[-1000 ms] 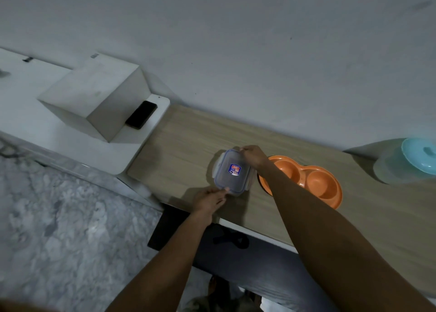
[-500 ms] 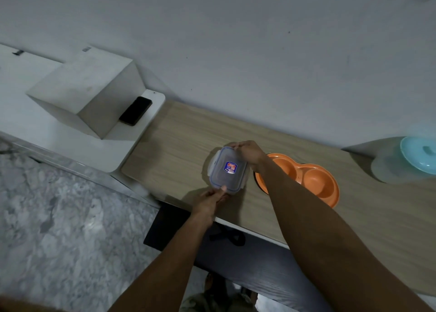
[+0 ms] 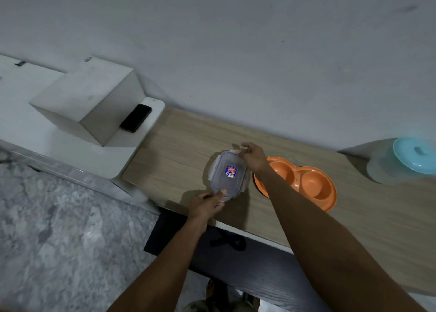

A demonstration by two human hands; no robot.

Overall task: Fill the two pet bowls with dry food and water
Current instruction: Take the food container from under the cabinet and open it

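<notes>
On the pale wood tabletop (image 3: 184, 151), set against a plain grey-white wall (image 3: 236, 52), the left hand (image 3: 205, 205) reaches in from the front edge and pinches the near rim of a clear food container (image 3: 227, 174) between thumb and curled fingers. The right hand (image 3: 252, 156) comes over from the other side, forearm crossing the tabletop, its fingers curled on the container's far rim by the wall. The container sits flat, lid up with a small blue label on top, and its long axis runs from the front edge towards the wall. Just beside it on the right, partly under the right forearm, lies the orange double bowl (image 3: 311, 186), wells up, its long axis running along the tabletop. Further right stands a clear jug (image 3: 401, 163) with a teal lid. To the left, a white ledge (image 3: 70, 146) carries a white box (image 3: 87, 99) and a dark phone (image 3: 136, 117). Below lie a grey marbled floor (image 3: 59, 229) and a dark bench (image 3: 259, 264)
</notes>
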